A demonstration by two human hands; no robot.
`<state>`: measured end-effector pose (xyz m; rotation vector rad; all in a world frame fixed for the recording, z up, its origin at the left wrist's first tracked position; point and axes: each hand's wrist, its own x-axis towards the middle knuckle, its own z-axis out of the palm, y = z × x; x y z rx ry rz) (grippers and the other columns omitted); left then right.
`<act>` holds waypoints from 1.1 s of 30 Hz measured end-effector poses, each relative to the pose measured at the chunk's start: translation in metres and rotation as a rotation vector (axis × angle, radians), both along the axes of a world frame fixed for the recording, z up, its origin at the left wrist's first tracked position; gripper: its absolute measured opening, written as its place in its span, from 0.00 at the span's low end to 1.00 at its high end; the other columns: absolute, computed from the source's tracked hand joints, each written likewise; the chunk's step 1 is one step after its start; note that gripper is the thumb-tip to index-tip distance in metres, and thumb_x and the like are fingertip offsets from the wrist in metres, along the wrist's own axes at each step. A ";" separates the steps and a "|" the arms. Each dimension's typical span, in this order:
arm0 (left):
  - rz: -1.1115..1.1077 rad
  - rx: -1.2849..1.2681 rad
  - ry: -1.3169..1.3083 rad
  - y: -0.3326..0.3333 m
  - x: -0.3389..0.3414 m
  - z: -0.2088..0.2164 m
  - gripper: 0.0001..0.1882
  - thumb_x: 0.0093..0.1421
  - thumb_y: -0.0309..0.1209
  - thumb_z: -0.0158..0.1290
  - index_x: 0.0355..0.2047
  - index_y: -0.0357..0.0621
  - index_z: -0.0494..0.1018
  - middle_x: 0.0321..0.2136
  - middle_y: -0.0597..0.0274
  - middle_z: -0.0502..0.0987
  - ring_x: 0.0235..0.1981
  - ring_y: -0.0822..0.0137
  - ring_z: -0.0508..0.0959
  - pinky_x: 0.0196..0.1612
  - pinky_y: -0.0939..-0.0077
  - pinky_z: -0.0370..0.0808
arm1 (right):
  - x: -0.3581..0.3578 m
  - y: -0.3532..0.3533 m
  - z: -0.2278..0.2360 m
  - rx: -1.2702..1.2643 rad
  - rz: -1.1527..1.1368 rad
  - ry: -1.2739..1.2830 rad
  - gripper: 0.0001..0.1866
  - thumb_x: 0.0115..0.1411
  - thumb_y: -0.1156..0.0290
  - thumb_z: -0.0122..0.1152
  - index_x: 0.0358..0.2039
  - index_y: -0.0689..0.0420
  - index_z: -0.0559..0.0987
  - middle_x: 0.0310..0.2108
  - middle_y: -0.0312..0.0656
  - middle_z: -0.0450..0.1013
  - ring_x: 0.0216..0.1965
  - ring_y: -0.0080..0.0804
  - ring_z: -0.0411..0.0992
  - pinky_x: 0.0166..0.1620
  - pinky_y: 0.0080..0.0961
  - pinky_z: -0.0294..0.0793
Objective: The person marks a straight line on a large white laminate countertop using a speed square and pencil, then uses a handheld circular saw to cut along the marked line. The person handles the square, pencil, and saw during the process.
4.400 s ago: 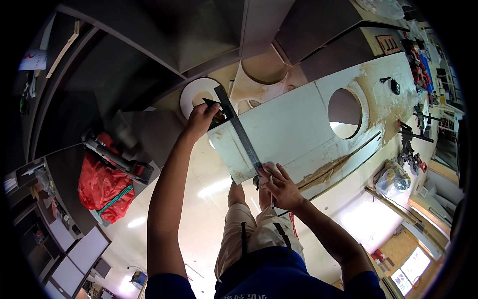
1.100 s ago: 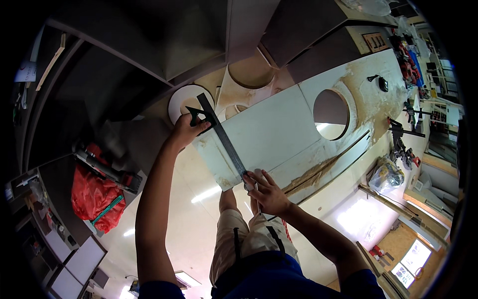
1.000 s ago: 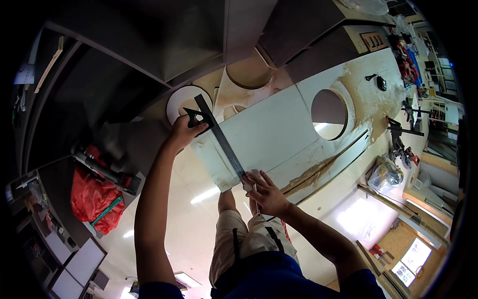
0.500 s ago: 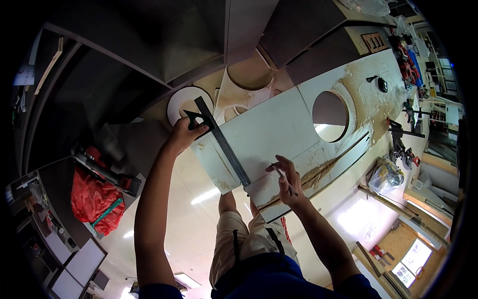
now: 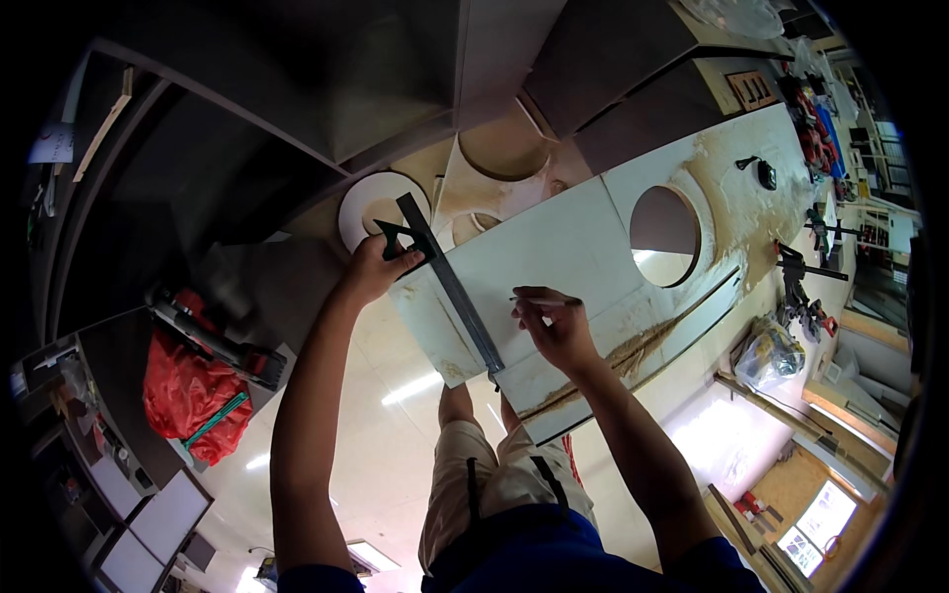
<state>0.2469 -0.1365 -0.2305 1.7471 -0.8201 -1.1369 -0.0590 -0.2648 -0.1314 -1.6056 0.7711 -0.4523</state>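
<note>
A combination square with a dark head and a long dark blade (image 5: pixel 457 296) lies across a white board (image 5: pixel 544 240). My left hand (image 5: pixel 374 272) is closed on the square's head at the board's far left edge, and the blade runs from there toward the near edge. In my right hand (image 5: pixel 556 334) is a slim pencil (image 5: pixel 561 300), pinched between the fingers and held nearly level over the board, just right of the blade. I cannot tell whether its tip touches the board.
A panel with a large round hole (image 5: pixel 664 235) adjoins the board on the right. Sawdust (image 5: pixel 633 358) and a dark strip lie along its near side. A tape measure (image 5: pixel 766 174) and clamps (image 5: pixel 796 282) are farther right. Red plastic bag (image 5: pixel 188 395) and saw-like tool (image 5: pixel 213 341) sit left.
My right hand has moved left toward the blade, and the pencil has turned from steeply tilted to nearly level. My left hand still grips the square. The whole view has shifted slightly.
</note>
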 end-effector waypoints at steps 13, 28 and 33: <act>0.026 0.017 -0.025 -0.002 -0.003 0.006 0.22 0.58 0.40 0.71 0.29 0.36 0.72 0.24 0.62 0.76 0.26 0.72 0.74 0.30 0.71 0.73 | 0.087 -0.025 -0.019 -0.032 0.131 0.039 0.04 0.59 0.76 0.66 0.31 0.62 0.79 0.26 0.40 0.79 0.27 0.27 0.79 0.33 0.23 0.76; 0.052 0.034 -0.029 -0.004 -0.010 0.024 0.23 0.57 0.41 0.72 0.29 0.38 0.70 0.23 0.65 0.74 0.25 0.72 0.71 0.29 0.72 0.71 | 0.098 -0.024 -0.045 0.017 0.121 0.053 0.06 0.59 0.72 0.68 0.32 0.60 0.80 0.25 0.41 0.81 0.27 0.26 0.80 0.34 0.24 0.78; 0.041 0.040 -0.016 -0.005 -0.009 0.021 0.22 0.57 0.41 0.71 0.29 0.38 0.71 0.24 0.64 0.75 0.26 0.73 0.72 0.30 0.73 0.71 | 0.097 -0.026 -0.053 -0.017 0.095 0.070 0.06 0.59 0.72 0.68 0.31 0.60 0.80 0.25 0.41 0.81 0.27 0.27 0.80 0.34 0.24 0.78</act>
